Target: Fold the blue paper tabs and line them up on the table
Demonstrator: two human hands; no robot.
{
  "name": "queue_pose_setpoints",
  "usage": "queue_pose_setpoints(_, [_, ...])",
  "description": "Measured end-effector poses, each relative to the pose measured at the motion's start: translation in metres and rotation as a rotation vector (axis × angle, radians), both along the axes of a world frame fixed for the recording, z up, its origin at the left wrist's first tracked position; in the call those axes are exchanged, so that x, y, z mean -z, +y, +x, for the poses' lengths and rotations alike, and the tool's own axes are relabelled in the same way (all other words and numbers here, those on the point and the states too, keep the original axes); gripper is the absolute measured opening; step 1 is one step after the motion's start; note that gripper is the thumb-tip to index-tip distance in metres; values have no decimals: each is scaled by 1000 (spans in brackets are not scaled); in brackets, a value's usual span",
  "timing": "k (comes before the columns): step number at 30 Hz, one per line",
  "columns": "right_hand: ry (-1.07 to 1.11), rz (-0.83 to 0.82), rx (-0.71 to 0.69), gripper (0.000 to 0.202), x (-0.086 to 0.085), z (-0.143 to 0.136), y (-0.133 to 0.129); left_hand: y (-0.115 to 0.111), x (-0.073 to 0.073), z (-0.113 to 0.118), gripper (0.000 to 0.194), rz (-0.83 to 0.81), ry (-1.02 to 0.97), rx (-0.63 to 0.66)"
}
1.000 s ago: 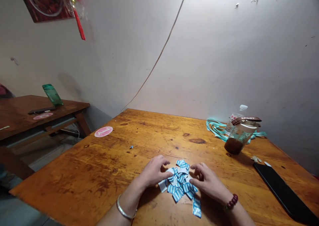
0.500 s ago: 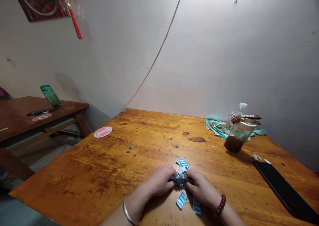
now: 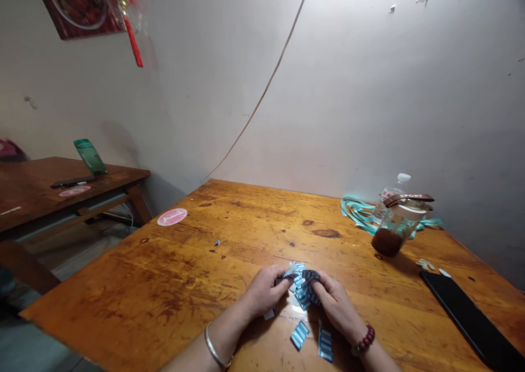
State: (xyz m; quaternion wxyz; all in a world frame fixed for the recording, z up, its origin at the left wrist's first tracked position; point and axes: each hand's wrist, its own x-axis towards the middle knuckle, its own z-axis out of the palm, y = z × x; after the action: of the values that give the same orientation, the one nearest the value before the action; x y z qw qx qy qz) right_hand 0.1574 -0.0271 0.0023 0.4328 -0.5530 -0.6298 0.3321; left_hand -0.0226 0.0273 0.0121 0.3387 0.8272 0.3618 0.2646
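Near the table's front, my left hand (image 3: 267, 290) is closed on some of the blue-and-white printed pieces, its thumb pressed on a dark-looking bunch. My right hand (image 3: 334, 298) grips another bunch of the same pieces, a small gap away from the left. Between and below the hands, more blue-and-white pieces (image 3: 302, 294) lie in a loose heap. Closer to me, one small striped piece (image 3: 299, 335) and a longer one (image 3: 325, 344) lie apart on the wood. A whitish piece shows under my left hand.
The wooden table (image 3: 246, 213) holds a pink round sticker (image 3: 172, 217) and a tiny blue scrap (image 3: 217, 243). To the right are a brown-filled cup (image 3: 389, 238), clear bottle (image 3: 383, 205), teal strap (image 3: 356, 213) and black phone-like slab (image 3: 471, 317). Another table (image 3: 53, 169) stands left.
My hands have moved apart, each with some of the pieces, and the thumbs point upward more. A whitish piece now shows under my left hand. The view has shifted slightly.
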Motion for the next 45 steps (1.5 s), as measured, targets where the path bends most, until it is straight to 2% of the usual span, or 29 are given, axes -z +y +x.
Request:
queue_pose_setpoints(4, [13,-3,5,29,1,2,1,0,-2,0,25,-2,-76,23])
queue_pose_setpoints(7, [22,-7,14,27,3,3,2,0,0,0,33,-42,-161,12])
queue_pose_setpoints(12, [12,-14,40,24,9,4,4,4,7,-1,32,-10,-192,-142])
queue_pose_setpoints(16, [10,-7,84,26,12,4,4,9,6,-5,25,33,-137,-219])
queue_pose_setpoints(22, [-72,20,88,25,10,5,4,7,4,-8,12,122,105,-134])
queue_pose_setpoints(27, [-262,92,90,21,3,1,2,6,11,-7,18,129,191,-81])
queue_pose_setpoints(30, [-420,97,36,16,0,-5,-2,6,13,-5,6,140,164,-79])
queue_pose_setpoints(33, [-469,93,0,8,0,-10,-4,5,11,-2,4,152,100,-72])
queue_pose_setpoints(40, [-343,157,41,11,4,-9,1,3,6,-2,10,125,-67,-158])
queue_pose_setpoints(45, [-279,223,55,11,5,-9,1,0,9,-1,16,79,-70,-81])
